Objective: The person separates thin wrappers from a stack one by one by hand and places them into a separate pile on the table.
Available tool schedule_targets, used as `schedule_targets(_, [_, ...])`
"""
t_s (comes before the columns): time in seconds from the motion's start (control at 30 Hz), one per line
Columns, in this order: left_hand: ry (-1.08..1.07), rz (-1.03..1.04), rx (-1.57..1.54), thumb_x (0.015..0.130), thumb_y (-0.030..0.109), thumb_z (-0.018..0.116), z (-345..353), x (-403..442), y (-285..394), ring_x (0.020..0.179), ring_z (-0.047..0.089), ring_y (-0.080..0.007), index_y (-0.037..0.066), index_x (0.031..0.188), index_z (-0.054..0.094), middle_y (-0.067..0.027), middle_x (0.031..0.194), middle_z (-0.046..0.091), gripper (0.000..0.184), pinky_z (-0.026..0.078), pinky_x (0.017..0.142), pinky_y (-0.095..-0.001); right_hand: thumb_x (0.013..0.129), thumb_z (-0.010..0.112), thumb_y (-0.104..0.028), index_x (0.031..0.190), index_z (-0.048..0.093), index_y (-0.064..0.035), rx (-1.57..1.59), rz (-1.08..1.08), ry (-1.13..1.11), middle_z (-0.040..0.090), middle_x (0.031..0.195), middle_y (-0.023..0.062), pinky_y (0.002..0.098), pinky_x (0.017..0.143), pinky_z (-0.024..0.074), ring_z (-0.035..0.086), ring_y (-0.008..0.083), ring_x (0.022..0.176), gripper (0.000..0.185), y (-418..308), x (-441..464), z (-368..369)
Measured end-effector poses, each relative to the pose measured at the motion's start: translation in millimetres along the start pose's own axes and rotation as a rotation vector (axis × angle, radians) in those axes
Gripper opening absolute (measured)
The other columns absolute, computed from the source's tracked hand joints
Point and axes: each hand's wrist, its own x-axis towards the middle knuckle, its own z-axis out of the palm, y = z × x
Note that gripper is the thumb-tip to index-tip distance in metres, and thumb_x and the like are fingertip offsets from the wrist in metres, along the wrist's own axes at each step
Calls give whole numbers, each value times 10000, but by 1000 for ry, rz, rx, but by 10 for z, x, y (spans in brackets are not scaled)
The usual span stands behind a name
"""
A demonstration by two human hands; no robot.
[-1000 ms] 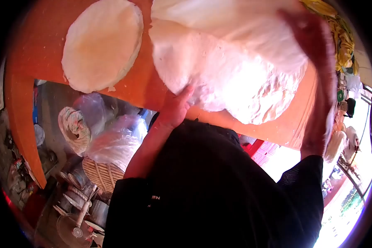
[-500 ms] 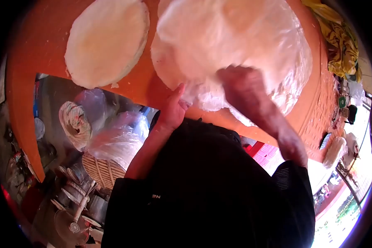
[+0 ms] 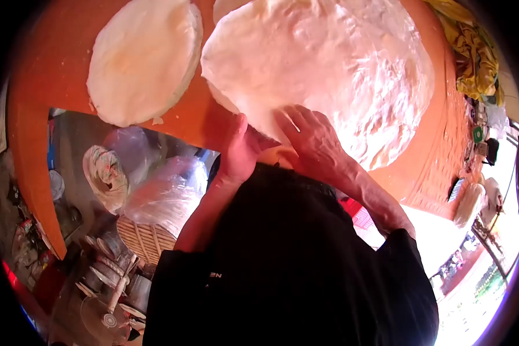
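Note:
A large, thin, wrinkled sheet of dough point(image 3: 328, 69) lies over the near part of an orange table point(image 3: 415, 184). My right hand point(image 3: 314, 141) rests palm down on its near edge, fingers stretched out with gaps between them. Just to the left, my left hand point(image 3: 239, 153) is at the dough's near left edge, its thumb pointing up and apart from the fingers. Those fingers point right, close to the edge, and are partly hidden. Another round, flat dough sheet point(image 3: 144, 63) lies to the left. Part of a further sheet shows behind the large one.
Through a cut-out in the table, a clear plastic bag point(image 3: 170, 193) is visible on a woven basket point(image 3: 144, 239), beside a bundled cloth point(image 3: 105, 179). Pots and utensils stand lower left. A yellow cloth point(image 3: 476, 63) lies at the table's far right edge, with small items nearby.
The blurred right hand has moved left and toward me, coming to the near edge beside my left hand. The large dough sheet has shifted and now lies flatter, its wrinkled surface showing.

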Motion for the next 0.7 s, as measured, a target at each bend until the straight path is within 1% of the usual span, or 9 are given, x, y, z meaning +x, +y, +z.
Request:
schedule_targets(0.1, [-86, 43, 20, 962, 477, 412, -166, 143, -94, 1092, 588, -291, 89, 1391, 349, -158, 1236, 562, 582, 485, 907, -436, 694, 613, -64, 901, 616, -32, -152, 200, -351, 591, 753, 134, 420, 611, 500, 612, 328, 725, 209, 418, -180, 42])
schedule_targets(0.17, [-106, 129, 120, 978, 457, 378, 0, 214, 5, 1099, 584, -296, 72, 1378, 380, -170, 1212, 569, 555, 483, 905, -440, 737, 619, -74, 912, 651, -25, -80, 80, -418, 620, 755, 147, 378, 634, 514, 650, 259, 707, 185, 820, 22, -221])
schedule_targets(0.2, [-146, 141, 166, 978, 437, 408, 54, 253, 69, 1134, 556, -312, 40, 1342, 424, -171, 1227, 561, 538, 455, 950, -423, 808, 616, -103, 976, 662, -19, 135, 433, -381, 679, 858, 116, 319, 659, 521, 659, 151, 736, 194, 818, 262, -572])
schedule_targets(0.33, [97, 80, 616, 921, 231, 598, 101, 446, 60, 1003, 611, -195, -33, 1254, 492, -121, 1098, 612, 438, 502, 856, -320, 883, 505, -240, 1196, 578, 55, -105, 586, 133, 645, 1119, 164, 315, 832, 509, 605, 176, 1072, 436, 1364, 264, -1982])
schedule_targets(0.4, [113, 47, 643, 919, 232, 600, 32, 540, 6, 983, 617, -191, -41, 1249, 492, -117, 1080, 619, 441, 505, 846, -320, 952, 490, -235, 1244, 546, 46, 484, 545, 316, 610, 1203, 106, 311, 924, 456, 582, 192, 1097, 408, 1746, 112, -2627])
schedule_targets(0.47, [124, 14, 677, 918, 233, 601, 40, 632, 11, 964, 623, -186, -48, 1244, 492, -114, 1062, 626, 444, 508, 835, -319, 987, 483, -232, 1268, 530, 42, 777, 509, 413, 592, 1245, 77, 309, 971, 429, 571, 200, 1110, 395, 1719, 145, -2769])
schedule_targets(0.53, [129, -15, 703, 913, 175, 597, 102, 702, 5, 920, 629, -185, -74, 1230, 486, -115, 1047, 627, 418, 512, 815, -317, 960, 527, -210, 1246, 548, 46, 534, 637, 718, 600, 1225, 98, 304, 964, 441, 581, 209, 1093, 385, 1492, 142, -2734])
schedule_targets(0.67, [202, 54, 707, 886, 141, 617, 219, 930, -28, 889, 631, -183, -54, 1232, 493, -130, 1029, 629, 416, 512, 802, -315, 928, 584, -196, 1232, 557, 43, 505, 815, 842, 621, 1176, 105, 305, 935, 464, 604, 209, 1043, 387, 1683, -431, -3306])
schedule_targets(0.7, [196, 238, 1011, 863, 131, 633, 299, 964, 12, 893, 631, -209, -38, 1244, 487, -143, 1032, 630, 442, 510, 803, -322, 921, 599, -192, 1228, 560, 42, 504, 854, 868, 626, 1164, 107, 305, 927, 470, 609, 209, 1030, 389, 1742, -589, -3471])
